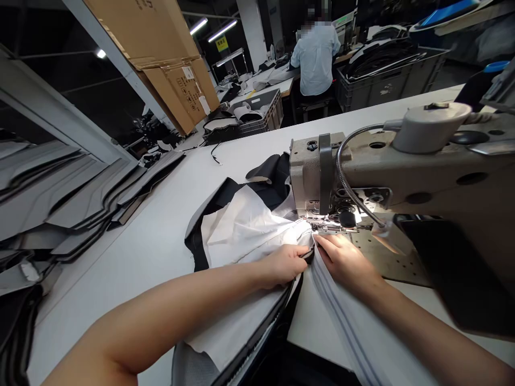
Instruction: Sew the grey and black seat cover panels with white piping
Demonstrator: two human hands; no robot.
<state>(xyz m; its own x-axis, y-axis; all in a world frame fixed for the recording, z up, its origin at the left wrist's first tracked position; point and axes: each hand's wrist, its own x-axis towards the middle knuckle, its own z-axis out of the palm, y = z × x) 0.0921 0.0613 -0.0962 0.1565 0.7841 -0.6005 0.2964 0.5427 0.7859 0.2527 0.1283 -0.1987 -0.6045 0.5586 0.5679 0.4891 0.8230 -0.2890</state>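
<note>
Fluorescent tubes light a sewing workshop, where a seated co-worker in a pale blue shirt (316, 61) works at a far bench beside grey plastic crates (386, 80) of black trim; nearer, a long white worktable (132, 268) runs up to a beige industrial sewing machine (402, 177) with a flexible metal gooseneck lamp (349, 171). A bunched panel of white fabric backed with black material (241, 225) lies on the table, its edge led up to the machine's steel presser foot (325, 226); a long white strip with grey stripes (341, 316) trails from that edge back toward the person. The left hand (284, 265) is curled, its fingers folded over a dark edge of the panel and pinching it; the right hand (341, 257) has its fingers together, pressed down on the striped strip, with the fingertips just short of the foot. Both hands sit tight against the machine, apparently to keep the layers lined up where they reach the foot; the strip's loose length hangs over the near table edge, below the forearms. Stacks of grey-black cut panels (68, 203) lie well left of the cloth; a perforated metal plate (386, 252) sits just right of the right hand.
</note>
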